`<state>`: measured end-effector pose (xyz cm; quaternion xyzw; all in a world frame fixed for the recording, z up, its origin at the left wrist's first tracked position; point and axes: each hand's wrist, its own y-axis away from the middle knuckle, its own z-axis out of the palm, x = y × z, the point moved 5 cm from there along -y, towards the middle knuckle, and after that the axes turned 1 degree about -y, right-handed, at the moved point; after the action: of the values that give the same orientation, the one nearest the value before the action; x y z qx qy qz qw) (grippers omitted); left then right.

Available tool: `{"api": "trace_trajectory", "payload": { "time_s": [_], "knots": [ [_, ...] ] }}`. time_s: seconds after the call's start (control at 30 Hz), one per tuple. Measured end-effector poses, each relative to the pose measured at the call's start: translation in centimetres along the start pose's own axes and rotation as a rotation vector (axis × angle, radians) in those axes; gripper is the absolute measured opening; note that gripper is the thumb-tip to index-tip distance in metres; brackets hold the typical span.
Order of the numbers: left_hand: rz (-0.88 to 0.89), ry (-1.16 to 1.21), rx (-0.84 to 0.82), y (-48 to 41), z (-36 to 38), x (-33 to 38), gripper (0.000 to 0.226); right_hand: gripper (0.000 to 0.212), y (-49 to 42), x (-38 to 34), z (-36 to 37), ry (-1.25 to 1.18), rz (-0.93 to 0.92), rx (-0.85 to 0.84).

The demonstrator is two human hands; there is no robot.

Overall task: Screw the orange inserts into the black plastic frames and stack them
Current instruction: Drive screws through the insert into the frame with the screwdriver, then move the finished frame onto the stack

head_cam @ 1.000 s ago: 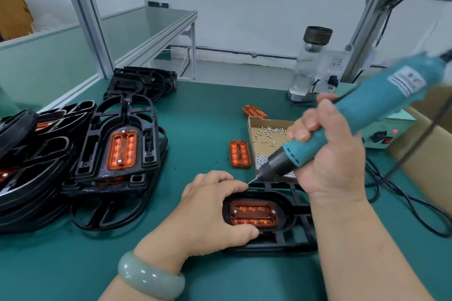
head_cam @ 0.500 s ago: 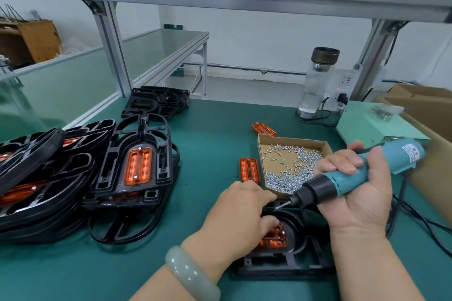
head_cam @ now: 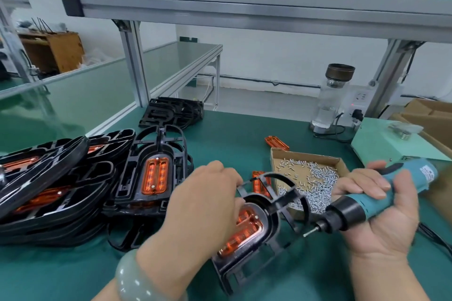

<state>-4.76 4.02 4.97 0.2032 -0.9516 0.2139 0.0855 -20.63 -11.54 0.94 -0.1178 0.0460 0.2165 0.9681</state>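
My left hand (head_cam: 203, 205) grips a black plastic frame (head_cam: 271, 217) by its left edge and holds it tilted up off the green table. An orange insert (head_cam: 244, 232) sits in that frame, with a screw head showing near its upper end. My right hand (head_cam: 381, 212) holds a teal electric screwdriver (head_cam: 381, 198) lying across the palm, its bit pointing left, just clear of the frame. To the left lies a stack of finished frames (head_cam: 151, 178) with orange inserts. A loose orange insert (head_cam: 259, 183) lies behind the lifted frame.
A cardboard tray of small screws (head_cam: 310, 178) sits beside the right hand, another orange insert (head_cam: 276, 143) behind it. Bare black frames (head_cam: 171, 112) lie at the back left. A glass bottle (head_cam: 332, 98), a power socket and a green control box (head_cam: 389, 142) stand at the back right.
The left hand has lifted and tilted the frame off the table. The right hand has drawn the screwdriver back to the right and lowered it, away from the insert. The camera has tilted upward.
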Motion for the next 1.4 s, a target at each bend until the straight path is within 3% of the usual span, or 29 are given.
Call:
{"api": "trace_trajectory", "payload": {
  "time_s": [0.3,0.63,0.87,1.07,1.13,1.27,1.33,1.4],
  "knots": [
    [-0.237,-0.137,0.172,-2.6,-6.0,-6.3,0.026,0.015,0.1,1.1,-0.5,0.101,0.026,0.023],
    [-0.383,-0.353,0.031,-5.9,-7.3,-11.7,0.04,0.016,0.1,1.7,-1.0,0.148,0.073,0.081],
    [-0.402,-0.506,-0.063,-6.5,-6.6,-13.8,0.021,0.033,0.1,2.0,-0.6,0.164,0.11,0.064],
    [-0.506,-0.568,-0.13,-6.2,-6.3,-14.3,0.003,0.015,0.1,1.9,-1.1,0.177,0.08,0.125],
    [-0.553,-0.597,-0.127,-6.1,-6.7,-14.0,0.008,0.017,0.1,2.0,-1.0,0.174,0.089,0.102],
    [-0.553,-0.594,-0.119,-6.3,-6.9,-13.6,0.02,0.054,0.1,2.1,-0.4,0.164,0.127,0.04],
    [-0.532,-0.59,-0.113,-6.4,-7.1,-13.3,0.031,0.054,0.1,2.1,-0.3,0.16,0.13,0.034],
    [-0.5,-0.578,-0.101,-6.5,-7.1,-12.8,0.036,0.04,0.1,2.1,-0.4,0.156,0.129,0.055]
  ]
}}
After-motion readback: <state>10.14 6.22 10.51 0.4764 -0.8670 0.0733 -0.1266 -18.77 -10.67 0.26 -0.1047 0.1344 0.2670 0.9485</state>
